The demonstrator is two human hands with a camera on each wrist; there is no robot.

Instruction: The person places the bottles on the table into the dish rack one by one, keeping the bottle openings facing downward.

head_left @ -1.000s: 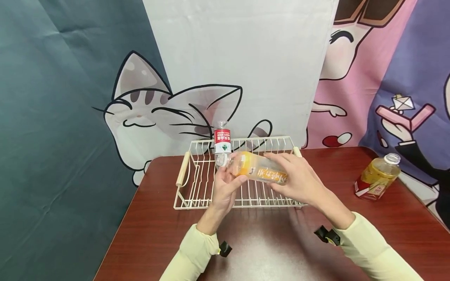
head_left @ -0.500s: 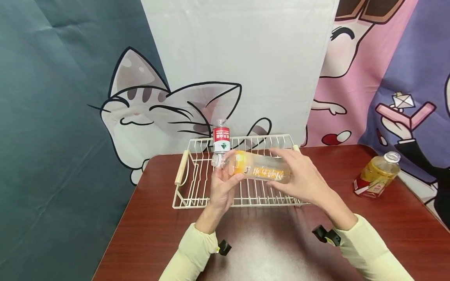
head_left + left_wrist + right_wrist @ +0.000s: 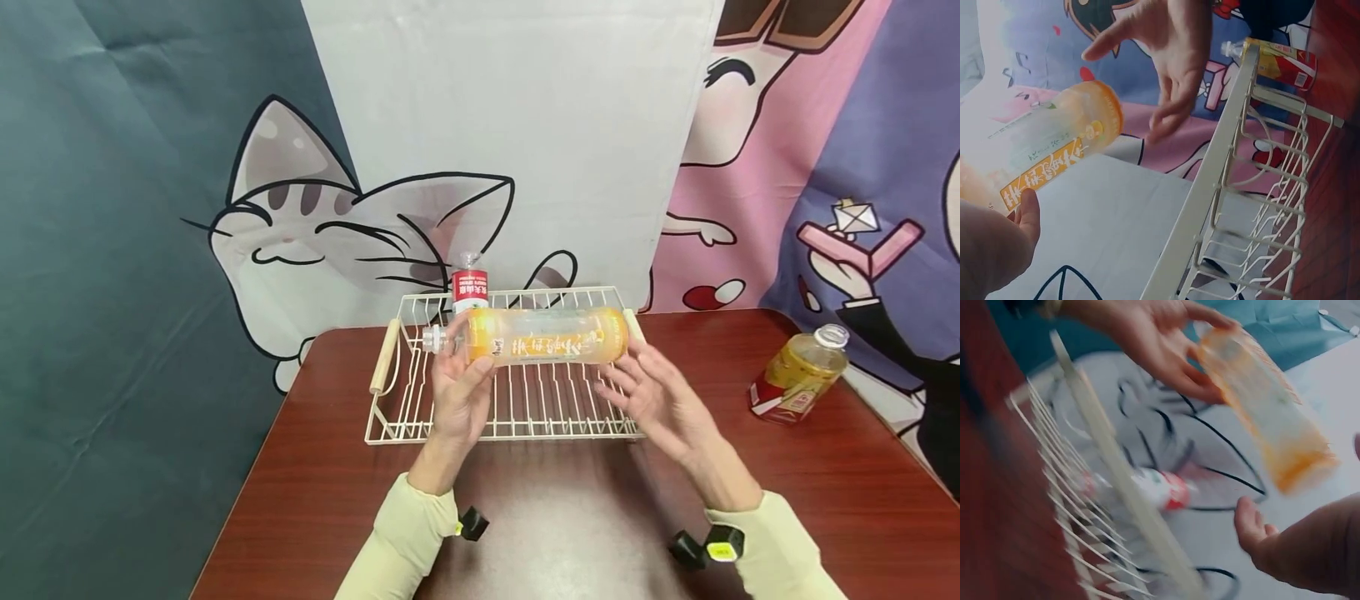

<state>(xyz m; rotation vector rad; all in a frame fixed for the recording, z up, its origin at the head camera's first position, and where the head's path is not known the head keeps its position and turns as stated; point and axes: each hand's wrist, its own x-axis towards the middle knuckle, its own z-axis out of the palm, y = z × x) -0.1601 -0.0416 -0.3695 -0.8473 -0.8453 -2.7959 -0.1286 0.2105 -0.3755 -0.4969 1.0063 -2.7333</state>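
My left hand [image 3: 459, 396] grips a clear plastic drink bottle [image 3: 551, 336] with an orange label by its neck end. The bottle lies level above the wire rack, neck pointing left, base to the right. Close to the base is my right hand [image 3: 667, 408], its fingers spread and holding nothing. In the right wrist view a gap shows between that hand [image 3: 1310, 544] and the bottle [image 3: 1266, 406]. Behind the held bottle, a red-and-white-labelled water bottle [image 3: 470, 283] stands in the cream rack [image 3: 517, 437], its lower part hidden.
On the table [image 3: 562, 517] at the right stands a yellow-and-red-labelled bottle [image 3: 798, 375]. The rack has wooden handles at its ends, the left handle [image 3: 387, 357] in plain sight. A cartoon-printed cloth [image 3: 570, 125] hangs behind the table.
The right hand has let go of the orange-labelled bottle and drawn back to the right and down. The bottle has turned level, and its neck has moved left with the left hand.
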